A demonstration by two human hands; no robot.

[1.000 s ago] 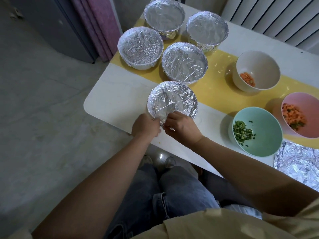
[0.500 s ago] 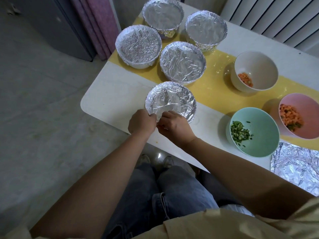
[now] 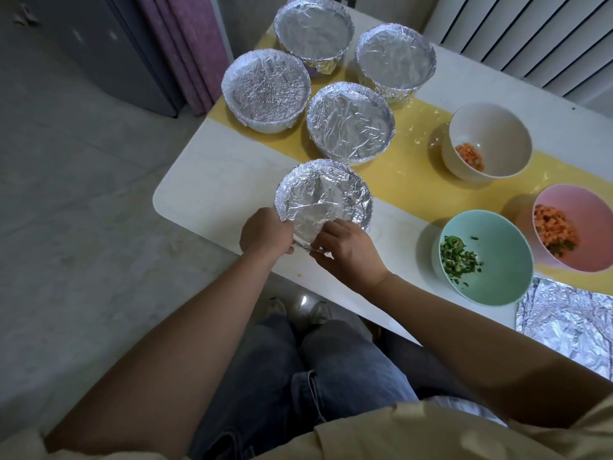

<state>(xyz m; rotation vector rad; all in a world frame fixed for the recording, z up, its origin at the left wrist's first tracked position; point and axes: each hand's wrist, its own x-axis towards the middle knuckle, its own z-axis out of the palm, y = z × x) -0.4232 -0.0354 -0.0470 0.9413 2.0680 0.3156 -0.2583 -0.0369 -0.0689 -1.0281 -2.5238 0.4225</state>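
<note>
Readable markings: none found.
The foil-wrapped near bowl (image 3: 323, 197), the foil-covered bowls (image 3: 351, 122) behind it, the cream bowl (image 3: 497, 127), pink bowl (image 3: 583, 210), green bowl (image 3: 504, 260), loose foil sheet (image 3: 570, 317) and tabletop (image 3: 225, 180) all showed plain surfaces. No lettering, label, brand or number was legible on any of them.
</note>
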